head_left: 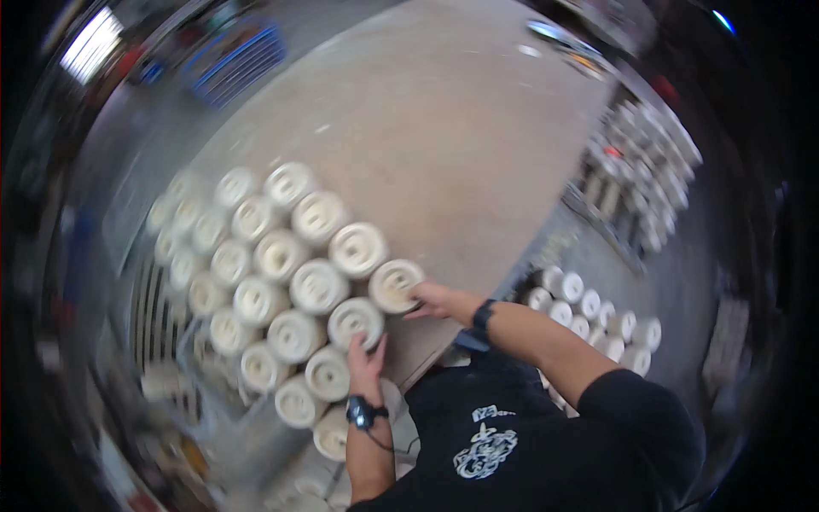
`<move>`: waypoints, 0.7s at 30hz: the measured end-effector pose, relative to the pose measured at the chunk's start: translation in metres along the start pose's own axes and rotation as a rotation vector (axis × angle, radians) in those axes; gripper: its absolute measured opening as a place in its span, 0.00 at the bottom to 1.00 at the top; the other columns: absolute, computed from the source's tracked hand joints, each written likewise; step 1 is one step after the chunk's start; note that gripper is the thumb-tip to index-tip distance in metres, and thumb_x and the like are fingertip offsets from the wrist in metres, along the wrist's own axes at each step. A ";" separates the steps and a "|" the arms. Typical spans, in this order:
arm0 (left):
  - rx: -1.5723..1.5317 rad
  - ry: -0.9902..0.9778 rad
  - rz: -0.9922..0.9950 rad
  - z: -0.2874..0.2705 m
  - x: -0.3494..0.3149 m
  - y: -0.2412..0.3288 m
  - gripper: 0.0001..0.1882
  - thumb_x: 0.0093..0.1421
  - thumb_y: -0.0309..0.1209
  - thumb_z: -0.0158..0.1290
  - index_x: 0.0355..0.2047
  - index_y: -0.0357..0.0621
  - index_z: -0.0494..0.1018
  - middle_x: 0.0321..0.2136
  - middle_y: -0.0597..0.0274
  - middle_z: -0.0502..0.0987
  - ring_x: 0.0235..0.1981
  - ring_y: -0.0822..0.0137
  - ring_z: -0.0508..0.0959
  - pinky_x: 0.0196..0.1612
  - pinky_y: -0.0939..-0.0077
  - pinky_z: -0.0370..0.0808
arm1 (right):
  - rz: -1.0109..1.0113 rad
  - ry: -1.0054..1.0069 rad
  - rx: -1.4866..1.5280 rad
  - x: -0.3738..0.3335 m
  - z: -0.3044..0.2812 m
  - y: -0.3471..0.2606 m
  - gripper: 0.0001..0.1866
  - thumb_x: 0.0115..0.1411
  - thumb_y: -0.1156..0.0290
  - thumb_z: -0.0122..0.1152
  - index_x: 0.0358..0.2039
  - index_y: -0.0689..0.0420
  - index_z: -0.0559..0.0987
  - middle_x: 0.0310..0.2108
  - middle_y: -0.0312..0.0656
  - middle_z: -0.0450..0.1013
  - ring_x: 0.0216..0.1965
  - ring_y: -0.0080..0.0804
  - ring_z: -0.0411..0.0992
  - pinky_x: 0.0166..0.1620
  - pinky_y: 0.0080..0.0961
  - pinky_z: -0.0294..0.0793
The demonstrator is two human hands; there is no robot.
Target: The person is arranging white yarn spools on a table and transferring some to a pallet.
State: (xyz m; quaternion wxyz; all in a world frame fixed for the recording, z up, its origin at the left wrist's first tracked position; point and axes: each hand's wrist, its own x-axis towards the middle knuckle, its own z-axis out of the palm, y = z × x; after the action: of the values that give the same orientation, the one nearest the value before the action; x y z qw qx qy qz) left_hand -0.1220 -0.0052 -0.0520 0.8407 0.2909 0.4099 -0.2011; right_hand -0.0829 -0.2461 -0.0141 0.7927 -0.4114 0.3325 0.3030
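Observation:
Many cream-white round cylinders with recessed tops and small holes stand in close rows on a large brown board. My right hand (433, 300) grips the right side of the rightmost white cylinder (396, 285), thumb near its rim and fingers lower down its side. Against the near side of another cylinder (356, 322) lies my left hand (367, 369), its fingers on the rim and apart. More cylinders, such as one in the middle (319, 288), stand to the left. The undersides of the cylinders are hidden.
The brown board (444, 128) stretches away ahead. Further cylinders (589, 303) stand low on the right, with a stacked pile (640, 162) beyond. A blue crate (235, 64) is at the far left, and a slatted grey pallet (153, 316) at the left.

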 end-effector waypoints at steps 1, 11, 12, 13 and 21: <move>0.025 -0.025 -0.008 -0.011 0.004 0.004 0.20 0.60 0.27 0.51 0.54 0.39 0.68 0.53 0.52 0.73 0.56 0.52 0.72 0.58 0.45 0.73 | -0.003 -0.008 -0.033 0.006 0.004 0.005 0.27 0.60 0.78 0.50 0.62 0.54 0.63 0.57 0.44 0.67 0.57 0.45 0.69 0.48 0.56 0.80; 0.625 -0.075 -0.316 0.044 -0.077 -0.055 0.35 0.62 0.49 0.54 0.63 0.44 0.58 0.60 0.47 0.63 0.54 0.52 0.72 0.56 0.59 0.73 | -0.014 0.039 0.022 -0.082 -0.146 0.126 0.28 0.58 0.55 0.63 0.56 0.52 0.74 0.45 0.39 0.76 0.43 0.34 0.76 0.42 0.29 0.78; 0.803 -0.209 -0.448 0.048 -0.075 -0.061 0.34 0.62 0.49 0.54 0.62 0.43 0.61 0.56 0.48 0.68 0.52 0.53 0.74 0.53 0.61 0.75 | -0.024 0.161 0.047 -0.094 -0.179 0.155 0.26 0.58 0.56 0.63 0.55 0.51 0.75 0.43 0.37 0.77 0.41 0.31 0.77 0.41 0.28 0.78; 0.848 -0.202 -0.471 0.055 -0.075 -0.070 0.34 0.62 0.49 0.54 0.62 0.43 0.61 0.56 0.48 0.68 0.52 0.53 0.74 0.53 0.61 0.75 | -0.024 0.281 0.074 -0.110 -0.210 0.186 0.24 0.57 0.58 0.63 0.54 0.50 0.77 0.41 0.35 0.77 0.40 0.28 0.77 0.39 0.26 0.78; 1.371 -0.359 -0.612 0.135 -0.067 -0.168 0.27 0.68 0.43 0.48 0.61 0.40 0.63 0.52 0.50 0.74 0.50 0.57 0.76 0.53 0.61 0.75 | 0.305 1.105 0.046 -0.224 -0.349 0.336 0.46 0.44 0.52 0.70 0.60 0.65 0.66 0.54 0.66 0.68 0.55 0.57 0.70 0.57 0.39 0.71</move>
State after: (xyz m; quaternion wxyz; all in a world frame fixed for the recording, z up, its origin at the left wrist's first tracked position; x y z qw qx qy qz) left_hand -0.1805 -0.2133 0.0141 0.4333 0.5833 0.1133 -0.6776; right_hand -0.5661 -0.4302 -0.1456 0.4572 -0.4389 0.7595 0.1465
